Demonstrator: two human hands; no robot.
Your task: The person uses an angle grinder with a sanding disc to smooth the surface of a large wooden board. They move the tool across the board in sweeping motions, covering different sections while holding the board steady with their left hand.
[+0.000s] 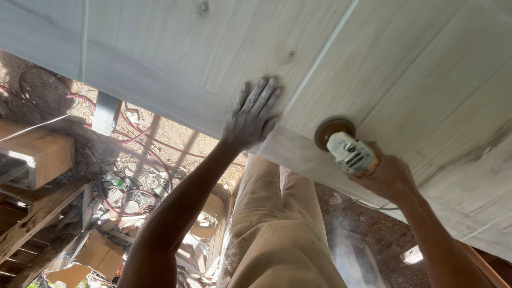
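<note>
Nearest us, our tan trousers (277, 229) sit between both outstretched forearms. Our right hand (392, 178) wraps a dusty angle grinder (352, 154), fingers mostly hidden behind its body, sanding disc (333, 129) pressed on the pale wooden door panel (394, 69). Our left hand (250, 117) lies flat, fingers spread, on that panel. Red hose (144, 154) loops over blurred floor clutter beyond.

Bare wood stretches wide across the pale panelled door (405, 69) beyond the sanding disc (334, 129). The left hand (249, 118) lies flat just beside it, blocking that side. Red hose (140, 133) and timber offcuts (37, 152) clutter the ground below.
</note>
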